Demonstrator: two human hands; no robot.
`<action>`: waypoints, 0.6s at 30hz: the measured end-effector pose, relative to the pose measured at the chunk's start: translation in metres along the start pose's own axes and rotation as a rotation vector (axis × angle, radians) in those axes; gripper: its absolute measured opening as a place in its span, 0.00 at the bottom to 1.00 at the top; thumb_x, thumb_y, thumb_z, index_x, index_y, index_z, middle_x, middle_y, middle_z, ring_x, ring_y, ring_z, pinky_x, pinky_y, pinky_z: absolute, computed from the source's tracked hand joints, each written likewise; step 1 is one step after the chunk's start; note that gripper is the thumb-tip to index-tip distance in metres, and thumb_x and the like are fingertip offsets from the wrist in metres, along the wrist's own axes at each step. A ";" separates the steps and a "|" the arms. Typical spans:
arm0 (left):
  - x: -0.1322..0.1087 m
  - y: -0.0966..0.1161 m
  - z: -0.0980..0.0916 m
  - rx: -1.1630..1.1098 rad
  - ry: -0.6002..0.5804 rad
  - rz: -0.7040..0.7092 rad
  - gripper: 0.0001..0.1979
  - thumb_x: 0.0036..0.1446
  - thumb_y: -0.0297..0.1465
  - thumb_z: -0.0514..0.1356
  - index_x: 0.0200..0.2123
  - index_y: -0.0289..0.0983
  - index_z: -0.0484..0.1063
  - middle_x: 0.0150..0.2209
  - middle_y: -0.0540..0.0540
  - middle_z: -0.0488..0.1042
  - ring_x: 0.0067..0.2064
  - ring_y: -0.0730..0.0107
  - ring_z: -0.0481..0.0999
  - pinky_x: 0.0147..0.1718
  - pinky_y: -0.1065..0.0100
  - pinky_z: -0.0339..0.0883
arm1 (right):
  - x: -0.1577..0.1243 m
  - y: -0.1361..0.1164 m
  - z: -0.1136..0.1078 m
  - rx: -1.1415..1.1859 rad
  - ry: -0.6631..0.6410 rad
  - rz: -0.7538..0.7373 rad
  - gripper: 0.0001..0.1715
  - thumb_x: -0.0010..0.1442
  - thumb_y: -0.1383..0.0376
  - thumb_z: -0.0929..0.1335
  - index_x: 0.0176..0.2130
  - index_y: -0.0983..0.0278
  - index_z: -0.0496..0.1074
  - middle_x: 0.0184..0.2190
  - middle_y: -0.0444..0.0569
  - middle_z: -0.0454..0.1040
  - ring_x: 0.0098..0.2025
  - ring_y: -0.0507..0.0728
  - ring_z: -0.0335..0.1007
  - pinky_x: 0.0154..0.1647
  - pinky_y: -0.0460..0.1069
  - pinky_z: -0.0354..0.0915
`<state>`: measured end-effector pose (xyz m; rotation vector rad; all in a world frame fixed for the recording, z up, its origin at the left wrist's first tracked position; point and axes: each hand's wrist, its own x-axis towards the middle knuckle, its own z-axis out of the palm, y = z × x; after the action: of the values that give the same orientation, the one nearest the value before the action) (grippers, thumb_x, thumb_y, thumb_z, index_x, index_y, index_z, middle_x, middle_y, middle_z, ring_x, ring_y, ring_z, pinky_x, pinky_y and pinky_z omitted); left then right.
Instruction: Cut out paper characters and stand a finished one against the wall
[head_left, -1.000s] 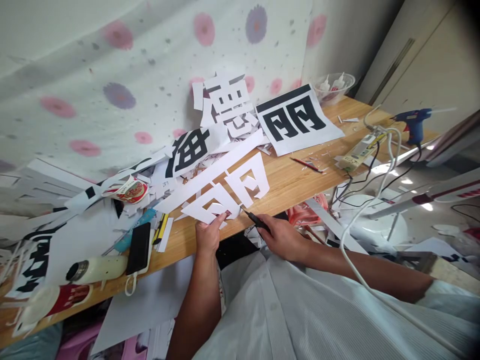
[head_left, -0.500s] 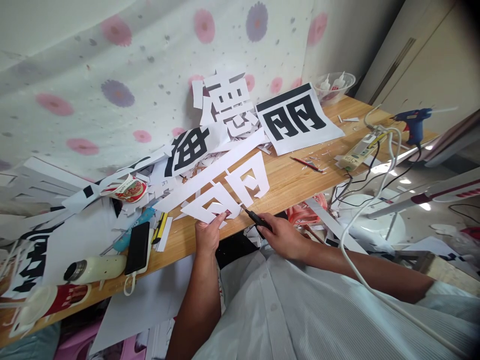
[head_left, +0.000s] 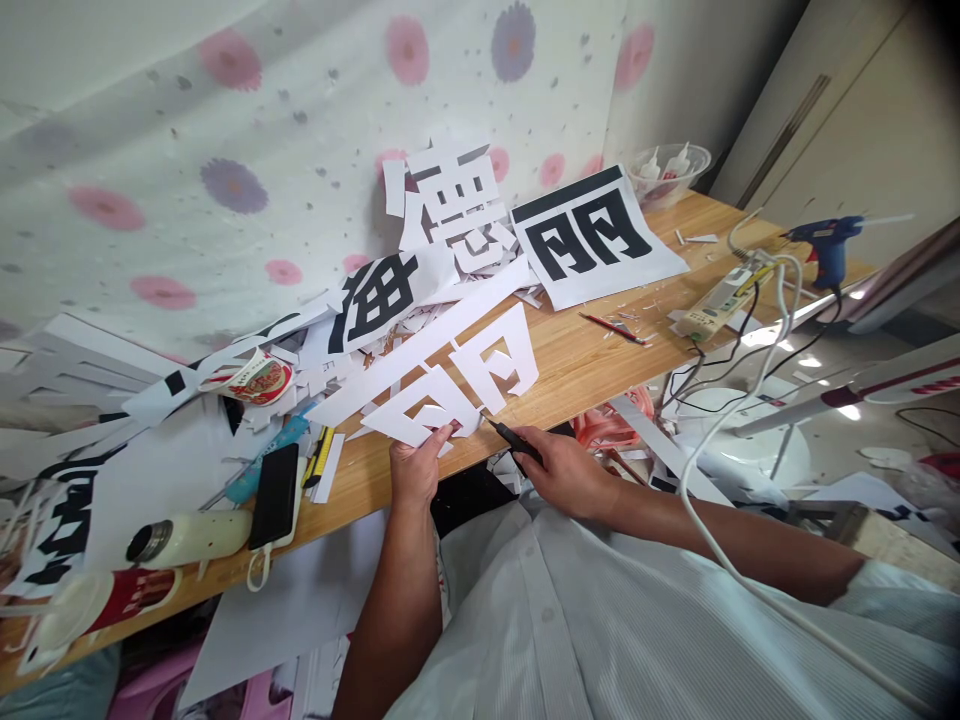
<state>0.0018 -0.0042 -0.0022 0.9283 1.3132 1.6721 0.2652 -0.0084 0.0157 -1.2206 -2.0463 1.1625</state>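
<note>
My left hand (head_left: 417, 468) pinches the near edge of a white cut-out character (head_left: 459, 392), thumb on top. This stiff sheet has two window-like parts under a long bar and lies at the table's front edge. In my right hand (head_left: 566, 472) is a black-handled craft knife (head_left: 516, 438), its thin tip pointing up and left at the cut-out's near corner. Whether the tip touches the sheet I cannot tell. Behind it lies a paper printed with a similar black character (head_left: 660, 262). Another white cut-out character (head_left: 457, 195) leans against the wall cloth.
A phone (head_left: 275, 495), a pale bottle (head_left: 199, 536), a yellow utility knife (head_left: 321, 456) and a paper food cup (head_left: 262, 378) stand or lie on the left among paper scraps. To the right are a red pencil (head_left: 615, 328), a power strip (head_left: 716, 305) and a blue glue gun (head_left: 829, 245).
Hardly anything differs. My right hand and the knife have shifted very slightly; my left hand keeps its hold on the cut-out.
</note>
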 end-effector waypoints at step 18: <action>0.000 0.001 0.001 -0.004 0.007 -0.010 0.14 0.48 0.33 0.83 0.38 0.38 0.88 0.38 0.44 0.88 0.41 0.55 0.87 0.52 0.51 0.84 | 0.002 -0.006 -0.006 0.139 -0.027 0.053 0.21 0.73 0.64 0.66 0.63 0.61 0.76 0.54 0.54 0.86 0.56 0.65 0.83 0.57 0.57 0.76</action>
<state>0.0029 -0.0041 -0.0007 0.9132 1.3169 1.6711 0.2661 -0.0060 0.0237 -1.2043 -1.9281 1.3292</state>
